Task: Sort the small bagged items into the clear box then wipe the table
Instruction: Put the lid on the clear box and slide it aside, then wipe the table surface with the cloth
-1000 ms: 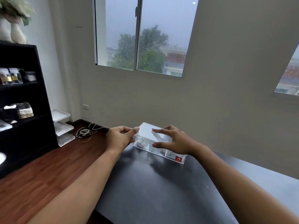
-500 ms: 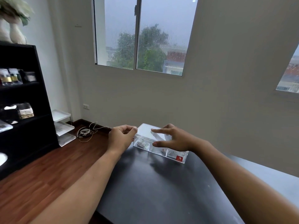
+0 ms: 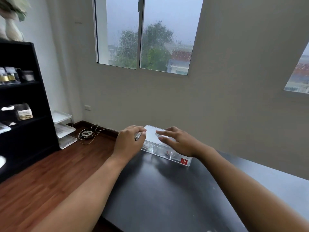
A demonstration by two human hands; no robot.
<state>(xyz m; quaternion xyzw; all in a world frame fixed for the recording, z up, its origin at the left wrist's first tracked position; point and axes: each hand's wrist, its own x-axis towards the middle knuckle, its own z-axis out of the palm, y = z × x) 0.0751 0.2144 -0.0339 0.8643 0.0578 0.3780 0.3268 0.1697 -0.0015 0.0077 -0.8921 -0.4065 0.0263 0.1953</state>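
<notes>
Box (image 3: 164,152) of clear plastic sits on the black table (image 3: 167,195) just below the middle of the frame, at the table's far left corner. Its long axis runs from upper left to lower right in the picture, the left short end pointing toward the wall and the floor beyond the table edge, the right short end carrying a red sticker (image 3: 184,161) on the near wall. Through that near wall 3 compartments show side by side, with small pale items inside (too blurred to name). A clear lid (image 3: 153,133) lies flat over the top.

Left hand (image 3: 129,142) is at the box's left end, fingers curled in, fingertips and thumb pinching the lid's corner. Right hand (image 3: 179,142) lies over the right part of the lid, fingers spread and nearly straight, pressing flat on it and gripping nothing.

At the left of the frame stands a black shelf (image 3: 33,101) with small jars and boxes on its boards, and a white figure with leaves on top at the upper left corner. Beside it, lower, is a white 3-tier rack (image 3: 64,129), and a coil of pale cable (image 3: 87,133) lies on the wooden floor (image 3: 41,178). A window (image 3: 143,34) wet with rain fills the upper middle.
</notes>
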